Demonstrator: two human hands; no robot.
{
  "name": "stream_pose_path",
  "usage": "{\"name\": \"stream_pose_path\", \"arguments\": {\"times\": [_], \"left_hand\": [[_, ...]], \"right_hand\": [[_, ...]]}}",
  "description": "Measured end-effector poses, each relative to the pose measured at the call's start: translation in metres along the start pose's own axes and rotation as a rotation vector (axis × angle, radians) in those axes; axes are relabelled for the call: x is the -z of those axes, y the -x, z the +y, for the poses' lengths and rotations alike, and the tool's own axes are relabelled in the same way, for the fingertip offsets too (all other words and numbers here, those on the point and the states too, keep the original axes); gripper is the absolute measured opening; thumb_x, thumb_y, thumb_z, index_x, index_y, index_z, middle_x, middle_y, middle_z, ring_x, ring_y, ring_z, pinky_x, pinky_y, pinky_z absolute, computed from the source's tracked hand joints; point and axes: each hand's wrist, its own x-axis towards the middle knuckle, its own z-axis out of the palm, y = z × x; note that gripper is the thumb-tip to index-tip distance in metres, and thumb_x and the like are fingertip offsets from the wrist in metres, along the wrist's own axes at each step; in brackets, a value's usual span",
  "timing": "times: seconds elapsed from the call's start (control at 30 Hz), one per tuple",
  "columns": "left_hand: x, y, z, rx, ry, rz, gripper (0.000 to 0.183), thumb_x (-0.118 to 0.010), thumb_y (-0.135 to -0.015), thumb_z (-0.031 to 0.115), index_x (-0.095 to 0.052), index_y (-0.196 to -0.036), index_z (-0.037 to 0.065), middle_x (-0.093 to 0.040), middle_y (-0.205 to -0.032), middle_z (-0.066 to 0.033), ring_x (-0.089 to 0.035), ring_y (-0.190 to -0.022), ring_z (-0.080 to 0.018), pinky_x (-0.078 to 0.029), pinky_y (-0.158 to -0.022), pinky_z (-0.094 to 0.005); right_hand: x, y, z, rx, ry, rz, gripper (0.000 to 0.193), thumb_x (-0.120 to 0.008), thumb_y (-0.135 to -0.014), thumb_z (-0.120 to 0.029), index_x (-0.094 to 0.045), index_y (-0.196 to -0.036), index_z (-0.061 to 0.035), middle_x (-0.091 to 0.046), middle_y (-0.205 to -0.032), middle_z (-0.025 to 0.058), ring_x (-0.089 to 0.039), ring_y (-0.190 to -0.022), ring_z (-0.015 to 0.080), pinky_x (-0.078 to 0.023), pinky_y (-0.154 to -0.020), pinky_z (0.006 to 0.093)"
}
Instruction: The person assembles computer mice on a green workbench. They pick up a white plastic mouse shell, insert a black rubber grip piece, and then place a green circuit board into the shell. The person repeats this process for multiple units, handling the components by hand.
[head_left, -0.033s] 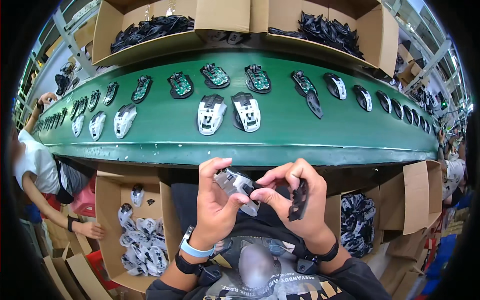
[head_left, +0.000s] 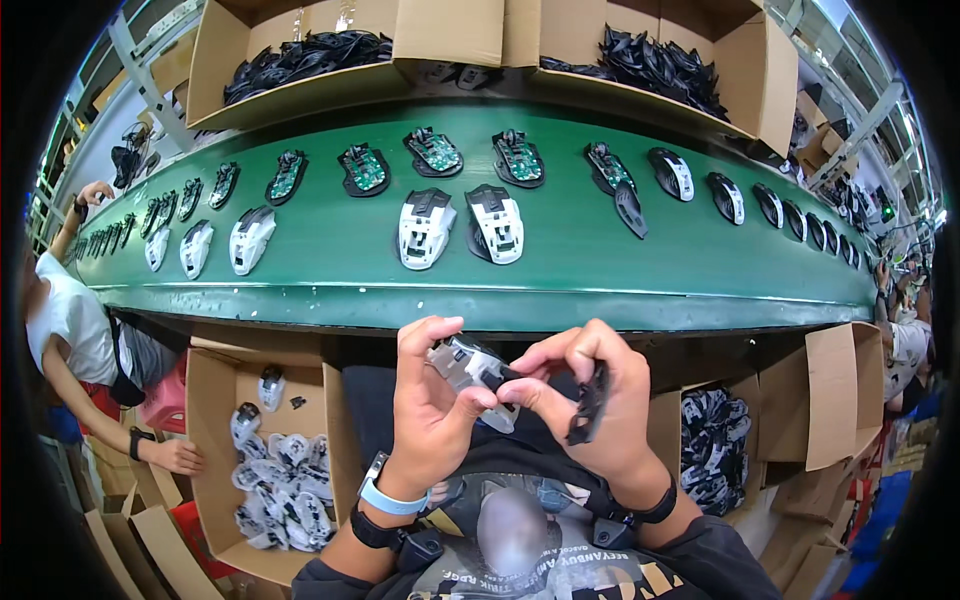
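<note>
Above my lap, my left hand (head_left: 430, 405) grips a white and black computer mouse shell (head_left: 470, 368) between thumb and fingers. The thumb and index finger of my right hand (head_left: 610, 400) pinch at the shell's right end; whether a small piece sits between them I cannot tell. A thin black plastic mouse part (head_left: 590, 405) is held upright in the curled fingers of that same hand. Just beyond, on the green belt (head_left: 340, 255), lie two white and black mouse shells (head_left: 425, 228) and several black mouse bases with green circuit boards (head_left: 433, 152).
An open carton (head_left: 345, 450) of white shells stands left of my lap, and another carton (head_left: 835, 395) with black and white parts stands right. Cartons of black parts (head_left: 310, 65) line the belt's far side. A co-worker's hand (head_left: 178, 456) rests near the left carton.
The black part in my right hand has turned slightly and shows more edge-on. My left hand and the shell stay nearly in place.
</note>
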Motion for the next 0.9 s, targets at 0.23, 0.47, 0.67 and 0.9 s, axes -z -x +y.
{"name": "stream_pose_path", "arguments": {"times": [0.23,0.47,0.67,0.9], "left_hand": [[0.018,0.009,0.002,-0.022,-0.02,0.023,0.064,-0.083,-0.093,0.019,-0.048,-0.144,0.004,-0.041,-0.135,-0.0088,-0.047,-0.123,-0.0178,-0.038,-0.108,-0.0319],[0.012,0.007,0.003,0.034,0.134,0.112,0.054,-0.071,-0.097,0.0,-0.047,-0.145,0.0,-0.053,-0.128,-0.0079,-0.054,-0.113,-0.0141,-0.046,-0.102,-0.0292],[0.014,0.002,-0.009,0.092,0.193,0.218,0.057,-0.069,-0.098,-0.002,-0.044,-0.149,0.0,-0.055,-0.127,-0.0065,-0.057,-0.112,-0.0125,-0.048,-0.101,-0.0288],[0.008,-0.001,-0.026,-0.039,0.187,0.072,0.064,-0.081,-0.096,0.017,-0.041,-0.145,0.007,-0.047,-0.134,-0.0084,-0.056,-0.118,-0.0175,-0.048,-0.104,-0.0343]], "right_hand": [[-0.011,-0.009,0.005,-0.11,0.143,-0.125,0.045,-0.089,-0.078,-0.002,-0.045,-0.083,-0.0049,-0.069,-0.08,0.0082,-0.059,-0.069,0.007,-0.049,-0.062,0.0256],[-0.016,-0.009,0.017,-0.128,0.192,-0.29,0.045,-0.088,-0.08,-0.011,-0.047,-0.097,-0.0045,-0.054,-0.079,0.004,-0.05,-0.074,0.0104,-0.046,-0.065,0.0284],[-0.005,-0.004,0.025,-0.336,-0.105,-0.25,0.028,-0.068,-0.103,-0.017,-0.046,-0.116,-0.0045,-0.05,-0.091,-0.0008,-0.047,-0.086,0.0091,-0.044,-0.079,0.0263],[0.004,0.0,0.038,-0.267,-0.33,-0.126,0.014,-0.077,-0.099,-0.013,-0.074,-0.1,-0.0002,-0.066,-0.091,-0.0011,-0.055,-0.082,0.0042,-0.044,-0.072,0.0225]]}}
